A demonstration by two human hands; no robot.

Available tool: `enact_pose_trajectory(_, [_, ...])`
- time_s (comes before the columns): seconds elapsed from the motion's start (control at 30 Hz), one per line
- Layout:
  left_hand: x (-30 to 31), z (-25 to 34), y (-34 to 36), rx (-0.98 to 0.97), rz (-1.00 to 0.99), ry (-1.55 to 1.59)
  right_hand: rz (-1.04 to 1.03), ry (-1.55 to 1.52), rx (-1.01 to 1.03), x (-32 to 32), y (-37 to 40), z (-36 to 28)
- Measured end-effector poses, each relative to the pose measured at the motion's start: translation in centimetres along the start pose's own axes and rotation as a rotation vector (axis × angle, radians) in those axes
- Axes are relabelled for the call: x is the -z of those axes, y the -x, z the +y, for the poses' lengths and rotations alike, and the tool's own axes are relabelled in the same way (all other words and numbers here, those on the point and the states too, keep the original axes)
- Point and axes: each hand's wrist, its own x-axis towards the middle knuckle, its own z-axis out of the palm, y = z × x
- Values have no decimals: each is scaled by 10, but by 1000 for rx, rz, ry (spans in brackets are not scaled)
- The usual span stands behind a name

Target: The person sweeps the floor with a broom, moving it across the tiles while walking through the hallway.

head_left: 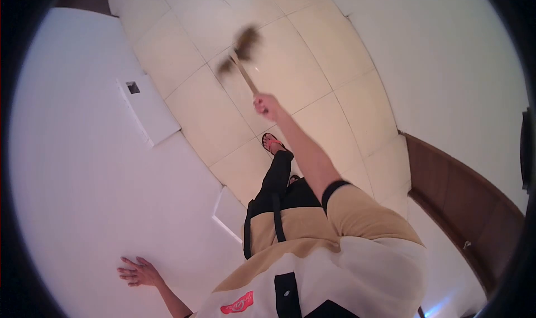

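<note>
Head view: broom (241, 53) reaches forward from your right hand (267, 105)

Your right hand is closed around the near end of the wooden handle. The broom's long axis points away from you, up and left in frame, with the head over the tiled floor (312, 50). The head is blurred, so it is probably soft bristles. Your left hand (138, 272) lies spread flat against the white wall (72, 178), well apart from the broom.

cream floor tiles (335, 50) with thin dark joints fill the middle of the view. a white panel (151, 114) with a small dark square hole (133, 87) lies at their left edge. a brown wooden door (469, 206) with a small metal fitting (466, 244) stands below the white right wall (446, 56).
</note>
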Motion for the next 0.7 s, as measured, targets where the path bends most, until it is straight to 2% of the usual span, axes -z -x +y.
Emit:
enact_pose_trajectory(0.03, [0, -1, 0, -8, -2, -5, -2, 155, 39, -7, -7, -23])
enact_pose_trajectory(0.07, [1, -2, -2, -9, 7, 10, 90, 530, 200, -13, 3, -40])
enact_pose_trajectory(0.1, [3, -3, -4, -6, 16, 27, 73, 770, 334, -8, 16, -54])
enact_pose_trajectory(0.13, [5, -1, -5, 4, 23, 50, 59, 824, 362, 0, 44, -65])
enact_pose_trajectory(0.23, [11, 1, -9, 55, 0, 51, 326, 1144, 441, 60, 142, -71])
enact_pose_trajectory(0.33, [3, -4, -6, 75, -84, 96, 462, 1285, 538, 124, 273, -69])
enact_pose_trajectory(0.37, [5, -5, -7, 84, -119, 89, 482, 1236, 522, 140, 315, -65])
enact_pose_trajectory(0.4, [8, -4, -9, 96, -154, 79, 612, 1091, 268, 123, 361, -69])
enact_pose_trajectory(0.47, [20, 3, -15, 148, -185, 55, 767, 839, 143, 119, 408, -67])
enact_pose_trajectory(0.5, [29, 11, -22, 195, -176, 44, 849, 763, 87, 124, 417, -72])
enact_pose_trajectory(0.57, [38, 25, -32, 321, -134, 24, 887, 683, -6, 166, 404, -86])
enact_pose_trajectory(0.6, [33, 37, -40, 403, -102, 20, 906, 641, -51, 203, 385, -92])
enact_pose_trajectory(0.63, [28, 51, -53, 479, -73, 14, 871, 475, -14, 266, 353, -94])
enact_pose_trajectory(0.7, [28, 75, -117, 374, -52, 89, 727, 1299, 78, 270, 278, -148])
